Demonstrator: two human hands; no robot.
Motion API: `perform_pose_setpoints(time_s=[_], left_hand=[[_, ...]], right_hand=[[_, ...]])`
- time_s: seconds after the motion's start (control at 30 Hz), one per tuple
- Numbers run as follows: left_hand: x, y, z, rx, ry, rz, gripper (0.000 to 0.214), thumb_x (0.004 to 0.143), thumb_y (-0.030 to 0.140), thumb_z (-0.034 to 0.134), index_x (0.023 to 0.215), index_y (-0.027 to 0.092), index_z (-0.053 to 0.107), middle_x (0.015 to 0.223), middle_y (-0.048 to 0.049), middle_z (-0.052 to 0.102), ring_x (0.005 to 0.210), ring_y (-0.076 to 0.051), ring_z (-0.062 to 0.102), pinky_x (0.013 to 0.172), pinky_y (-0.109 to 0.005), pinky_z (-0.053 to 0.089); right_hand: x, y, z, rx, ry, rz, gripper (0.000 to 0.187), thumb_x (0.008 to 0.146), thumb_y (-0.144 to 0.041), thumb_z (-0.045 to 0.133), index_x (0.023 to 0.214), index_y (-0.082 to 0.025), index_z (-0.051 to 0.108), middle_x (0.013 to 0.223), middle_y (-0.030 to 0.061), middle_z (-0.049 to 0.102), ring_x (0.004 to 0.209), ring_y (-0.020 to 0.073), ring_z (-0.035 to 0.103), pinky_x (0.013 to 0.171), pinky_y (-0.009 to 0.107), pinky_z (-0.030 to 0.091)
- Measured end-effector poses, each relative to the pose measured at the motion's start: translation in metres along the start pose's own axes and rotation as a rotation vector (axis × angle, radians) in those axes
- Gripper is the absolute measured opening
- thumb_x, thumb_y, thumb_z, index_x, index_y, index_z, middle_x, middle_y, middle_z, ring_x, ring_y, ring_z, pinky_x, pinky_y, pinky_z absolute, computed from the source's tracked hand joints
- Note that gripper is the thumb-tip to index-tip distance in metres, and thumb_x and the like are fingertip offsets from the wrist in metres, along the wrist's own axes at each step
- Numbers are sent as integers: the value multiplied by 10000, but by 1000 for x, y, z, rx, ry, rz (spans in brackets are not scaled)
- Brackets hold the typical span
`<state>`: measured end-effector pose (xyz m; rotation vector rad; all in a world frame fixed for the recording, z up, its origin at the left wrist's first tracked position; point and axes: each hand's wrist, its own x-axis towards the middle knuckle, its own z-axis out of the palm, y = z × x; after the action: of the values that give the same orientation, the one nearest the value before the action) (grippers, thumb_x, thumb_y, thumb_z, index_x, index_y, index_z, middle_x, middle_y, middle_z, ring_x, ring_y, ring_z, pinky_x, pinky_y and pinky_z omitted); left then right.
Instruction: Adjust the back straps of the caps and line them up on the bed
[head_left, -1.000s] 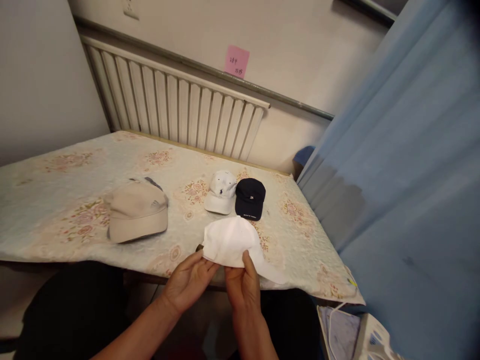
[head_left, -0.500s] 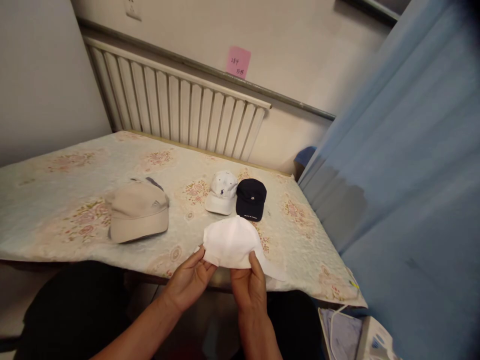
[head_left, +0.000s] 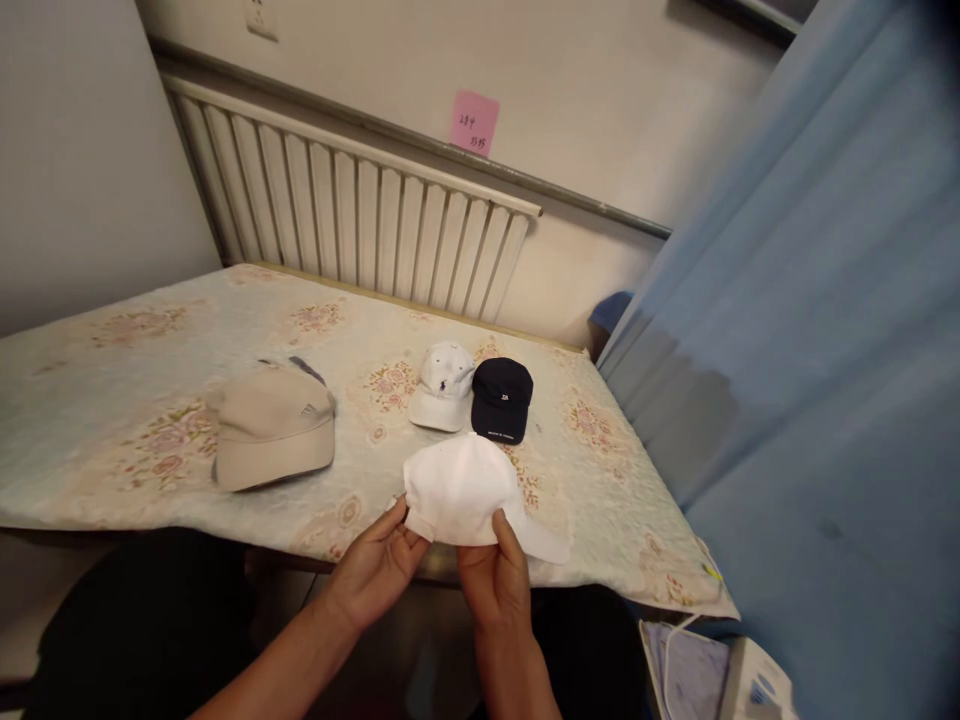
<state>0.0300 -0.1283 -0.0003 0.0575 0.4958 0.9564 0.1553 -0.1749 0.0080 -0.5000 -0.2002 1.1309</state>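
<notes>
A plain white cap (head_left: 465, 485) lies at the near edge of the table (head_left: 112, 400), brim pointing right. My left hand (head_left: 375, 565) pinches its lower left rim, and my right hand (head_left: 495, 580) grips its lower middle edge with the thumb on top. Farther back sit a small white cap with a tiny logo (head_left: 444, 385) and a dark navy cap (head_left: 501, 398), touching side by side. A larger beige cap (head_left: 271, 428) rests to the left.
The table wears a pale floral cloth. A white radiator (head_left: 352, 215) runs along the back wall under a pink sticky note (head_left: 473, 122). A blue curtain (head_left: 810, 350) fills the right side. Some white objects and a cord (head_left: 705, 670) lie low at the right.
The white cap has shifted slightly up onto the table and flattened a little. Both hands keep their hold on its near edge, moving a touch forward.
</notes>
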Motion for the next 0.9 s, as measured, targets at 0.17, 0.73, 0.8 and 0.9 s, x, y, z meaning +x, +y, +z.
perform_pose_setpoints(time_s=[0.17, 0.73, 0.8, 0.9], left_hand=[[2, 0, 0, 7, 3, 5, 203, 874, 100, 505, 1048, 110, 610, 954, -88, 726, 900, -168, 684, 802, -275, 563], [-3, 3, 4, -10, 18, 0, 257, 882, 92, 477, 1112, 113, 590, 906, -79, 734, 838, -164, 698, 784, -269, 567], [-4, 2, 5, -11, 18, -2, 268, 886, 90, 468, 1126, 110, 585, 900, -79, 735, 828, -162, 700, 782, -265, 568], [-6, 1, 7, 3, 18, -3, 250, 886, 93, 471, 1104, 105, 593, 916, -84, 734, 831, -166, 701, 801, -278, 565]], right_hand=[[-1, 2, -1, -11, 7, 4, 527, 826, -214, 585, 1331, -230, 437, 1241, 61, 621, 1172, 205, 553, 1061, 467, 364], [-6, 9, -1, -6, -2, 30, 551, 832, -198, 572, 1352, -257, 402, 1264, 50, 605, 1161, 187, 564, 1059, 448, 372], [-8, 10, -1, -7, -3, 35, 557, 831, -197, 572, 1355, -269, 395, 1279, 44, 594, 1162, 185, 562, 1060, 447, 368], [-11, 14, 1, 4, -22, 42, 572, 830, -200, 573, 1361, -294, 380, 1298, 36, 579, 1166, 189, 558, 1062, 460, 361]])
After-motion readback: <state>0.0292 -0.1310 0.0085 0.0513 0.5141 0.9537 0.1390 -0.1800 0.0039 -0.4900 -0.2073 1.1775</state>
